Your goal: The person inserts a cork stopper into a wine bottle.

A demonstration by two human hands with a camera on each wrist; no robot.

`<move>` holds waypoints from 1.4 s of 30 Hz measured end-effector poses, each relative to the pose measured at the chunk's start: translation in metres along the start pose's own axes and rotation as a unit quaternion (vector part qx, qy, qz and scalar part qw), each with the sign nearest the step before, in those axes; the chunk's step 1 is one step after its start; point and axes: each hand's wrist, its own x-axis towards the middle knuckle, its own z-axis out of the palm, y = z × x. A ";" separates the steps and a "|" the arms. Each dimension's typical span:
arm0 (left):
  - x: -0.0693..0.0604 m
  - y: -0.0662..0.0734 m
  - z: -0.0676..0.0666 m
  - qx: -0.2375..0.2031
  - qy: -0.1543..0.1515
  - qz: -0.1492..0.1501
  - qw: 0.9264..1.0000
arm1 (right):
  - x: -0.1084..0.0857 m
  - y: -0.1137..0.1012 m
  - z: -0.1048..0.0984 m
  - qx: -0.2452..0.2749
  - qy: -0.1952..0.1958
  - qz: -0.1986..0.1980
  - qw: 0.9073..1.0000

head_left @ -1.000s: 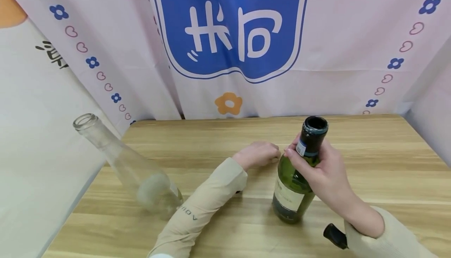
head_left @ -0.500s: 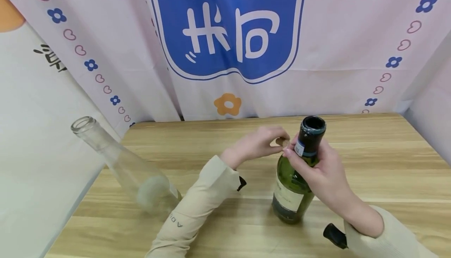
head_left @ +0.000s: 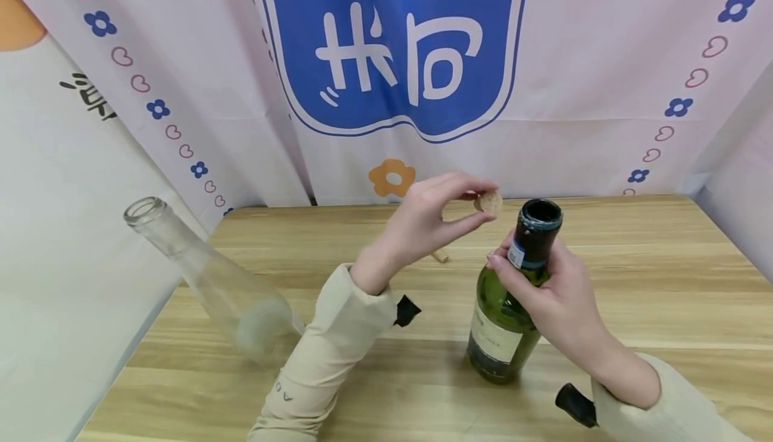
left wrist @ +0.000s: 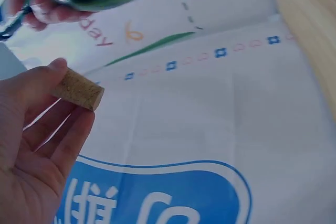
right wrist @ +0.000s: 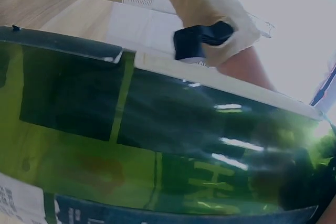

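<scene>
My left hand (head_left: 417,227) pinches a cork (head_left: 490,202) between thumb and fingers, just left of and slightly above the bottle's mouth. In the left wrist view the cork (left wrist: 81,90) shows its speckled tan side, one end sticking out past the fingers. The green wine bottle (head_left: 495,338) stands on the table with its mouth uncovered. Around its dark neck, my right hand (head_left: 561,294) keeps a grip. Green glass of the same bottle (right wrist: 157,129) fills most of the right wrist view, and the right hand's fingers are mostly hidden there.
A clear glass bottle (head_left: 260,321) stands at the left of the wooden table (head_left: 652,274). Beyond the left wrist lies a small tan piece (head_left: 441,255), partly hidden. A printed cloth (head_left: 580,60) hangs behind the table's back edge.
My left hand has risen from the table beside the bottle, bringing the cork up near the mouth's height. The small tan piece has come into view. My right hand stays on the neck.
</scene>
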 end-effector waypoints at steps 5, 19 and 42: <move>0.008 0.017 -0.011 -0.052 0.073 0.008 0.996 | 0.000 0.001 0.000 0.001 -0.001 -0.012 1.000; 0.031 0.058 -0.014 -0.242 0.125 0.015 0.962 | 0.001 0.001 -0.001 -0.011 0.004 -0.008 1.000; 0.036 0.060 0.001 -0.156 0.076 0.057 0.983 | -0.002 0.004 -0.002 -0.031 0.015 -0.021 0.999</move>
